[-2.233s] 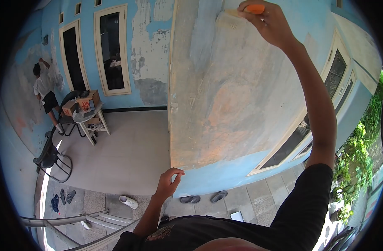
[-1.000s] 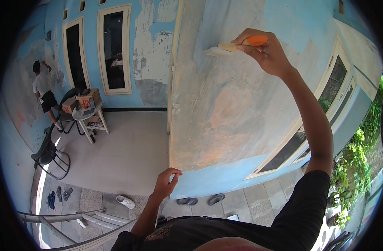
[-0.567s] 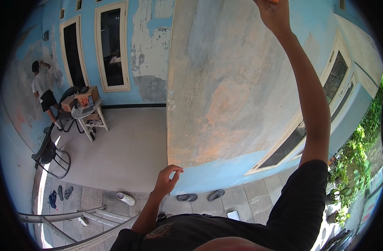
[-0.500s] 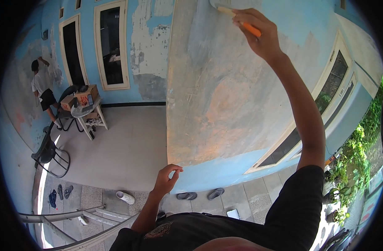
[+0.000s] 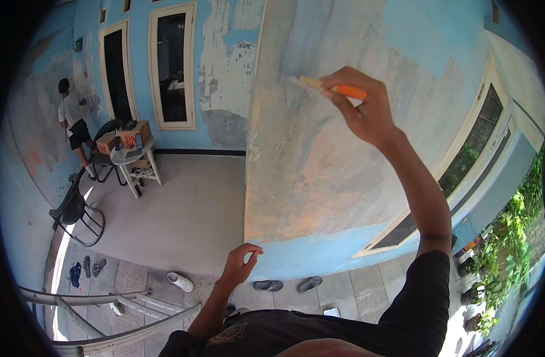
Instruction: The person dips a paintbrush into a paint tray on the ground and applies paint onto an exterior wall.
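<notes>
My right hand (image 5: 363, 107) is closed around the orange handle of a paintbrush (image 5: 349, 91). The brush points left, its pale tip blurred against the bare grey and peach patch of the wall (image 5: 332, 160). A darker bluish-grey streak runs down the wall around the tip. Lower down, my left hand (image 5: 239, 265) is beside the wall's bottom corner, its fingers curled in and the thumb close to the index finger. Nothing shows between those fingers. Blue paint covers the wall's lower strip and its upper right.
Metal ladder rails (image 5: 106, 297) cross the lower left. Sandals (image 5: 310, 284) and a white shoe (image 5: 180, 282) lie on the paving. A black chair (image 5: 73, 208) and a small table (image 5: 126, 156) with boxes stand behind. Another person (image 5: 74, 116) stands at the far-left wall.
My right hand has come down the wall with the paintbrush, from near the top edge of the view. My left hand stays about where it was. The other person's raised arm is lower.
</notes>
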Demonstrator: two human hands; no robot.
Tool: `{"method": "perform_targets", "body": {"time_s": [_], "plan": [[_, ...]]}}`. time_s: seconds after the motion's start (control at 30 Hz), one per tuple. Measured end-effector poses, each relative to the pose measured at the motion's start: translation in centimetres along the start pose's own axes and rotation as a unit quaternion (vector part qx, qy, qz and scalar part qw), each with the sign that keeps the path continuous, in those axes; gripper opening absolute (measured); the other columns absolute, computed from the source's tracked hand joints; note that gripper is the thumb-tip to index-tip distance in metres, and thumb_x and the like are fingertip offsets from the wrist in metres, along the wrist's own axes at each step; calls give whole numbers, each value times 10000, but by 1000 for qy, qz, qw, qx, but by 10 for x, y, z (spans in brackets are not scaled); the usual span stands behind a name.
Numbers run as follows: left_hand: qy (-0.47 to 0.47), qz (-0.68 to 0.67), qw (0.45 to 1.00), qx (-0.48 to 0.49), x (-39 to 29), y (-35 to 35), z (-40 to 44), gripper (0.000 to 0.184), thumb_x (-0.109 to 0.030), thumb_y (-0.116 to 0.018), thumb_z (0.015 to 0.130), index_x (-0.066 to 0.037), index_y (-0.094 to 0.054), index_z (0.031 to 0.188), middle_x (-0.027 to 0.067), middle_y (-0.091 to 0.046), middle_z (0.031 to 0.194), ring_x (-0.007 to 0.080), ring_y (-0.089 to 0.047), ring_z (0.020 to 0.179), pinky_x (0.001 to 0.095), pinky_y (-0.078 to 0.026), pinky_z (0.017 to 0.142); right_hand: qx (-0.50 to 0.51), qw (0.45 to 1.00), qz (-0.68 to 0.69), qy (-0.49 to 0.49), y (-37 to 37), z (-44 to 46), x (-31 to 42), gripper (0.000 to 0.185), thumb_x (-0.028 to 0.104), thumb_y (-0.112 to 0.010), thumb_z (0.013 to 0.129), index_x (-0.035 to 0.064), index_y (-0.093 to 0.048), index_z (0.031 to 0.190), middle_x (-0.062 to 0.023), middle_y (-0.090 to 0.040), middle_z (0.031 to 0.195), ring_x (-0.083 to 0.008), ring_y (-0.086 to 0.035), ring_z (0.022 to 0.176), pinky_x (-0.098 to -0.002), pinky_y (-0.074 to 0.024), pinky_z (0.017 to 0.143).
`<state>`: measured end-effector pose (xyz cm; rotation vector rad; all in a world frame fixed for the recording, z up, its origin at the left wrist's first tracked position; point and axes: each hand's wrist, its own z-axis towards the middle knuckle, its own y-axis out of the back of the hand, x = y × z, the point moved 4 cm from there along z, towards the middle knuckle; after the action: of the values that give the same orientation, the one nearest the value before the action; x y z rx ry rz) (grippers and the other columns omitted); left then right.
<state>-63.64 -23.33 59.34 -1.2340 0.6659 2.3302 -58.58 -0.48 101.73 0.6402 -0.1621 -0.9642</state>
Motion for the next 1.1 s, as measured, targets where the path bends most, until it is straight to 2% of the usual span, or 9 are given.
{"method": "perform_targets", "body": {"time_s": [0.1,0.37,0.4,0.47,0.7,0.83,0.93,1.07,1.1], "plan": [[-6,4,1000,-5,1,1,1,101,-14,-633,969,-10,-689,1053,120,-748,1013,235,-726,963,346,-552,868,-150,962,-188,129,75,82,-23,140,66,-744,934,92,-736,1071,-61,-758,1072,-198,-730,935,-328,-598,826],[2,1,1000,-9,-7,0,10,106,-4,-630,963,-3,-691,1049,122,-743,1011,240,-725,963,344,-551,862,-49,944,-262,192,27,124,-19,68,-13,-705,921,-16,-688,987,-149,-690,967,-321,-663,858,-347,-538,779],[8,-1,1000,-7,-6,0,8,106,-4,-630,963,-3,-691,1049,122,-743,1011,240,-725,963,344,-551,862,-44,891,-353,281,-2,89,-30,237,83,-786,854,137,-695,1065,-42,-702,1009,-229,-703,935,-332,-624,754],[-9,-8,1000,-9,-7,0,6,103,0,-631,960,-3,-691,1044,123,-742,1009,239,-724,957,345,-550,859,33,921,-332,202,-55,17,-14,467,-11,-814,719,135,-624,1120,-60,-660,1191,-256,-650,1125,-313,-643,738],[12,3,1000,-11,-11,4,-9,104,4,-633,960,-3,-692,1045,124,-742,1004,237,-721,941,346,-550,853,173,972,-117,106,-183,-193,54,225,63,-737,796,87,-642,999,-73,-644,1019,-258,-683,1007,-296,-623,694],[17,9,1000,-20,-12,5,-15,102,1,-628,964,1,-694,1043,122,-742,984,235,-721,932,346,-549,853,181,983,7,16,-158,-159,47,266,-16,-745,762,91,-653,988,-61,-636,982,-251,-663,922,-336,-597,702],[24,13,1000,-14,-14,4,-22,116,3,-606,971,11,-691,1049,123,-747,986,225,-725,943,345,-549,870,145,986,36,-75,-102,-71,-1,123,-9,-711,930,18,-685,1047,-106,-708,976,-253,-709,873,-335,-605,726],[32,22,999,-11,-20,5,-22,131,3,-588,977,17,-688,1060,129,-751,990,221,-731,965,348,-553,889,-9,993,-87,84,-17,33,-18,155,68,-742,933,112,-701,1076,-47,-729,1075,-223,-719,999,-332,-643,832],[30,23,999,-16,-20,6,-22,129,3,-589,977,18,-687,1060,129,-751,989,222,-732,966,348,-553,889,-29,996,-51,65,3,57,4,103,-27,-712,896,-8,-687,994,-146,-694,990,-326,-670,876,-355,-547,772]]}}
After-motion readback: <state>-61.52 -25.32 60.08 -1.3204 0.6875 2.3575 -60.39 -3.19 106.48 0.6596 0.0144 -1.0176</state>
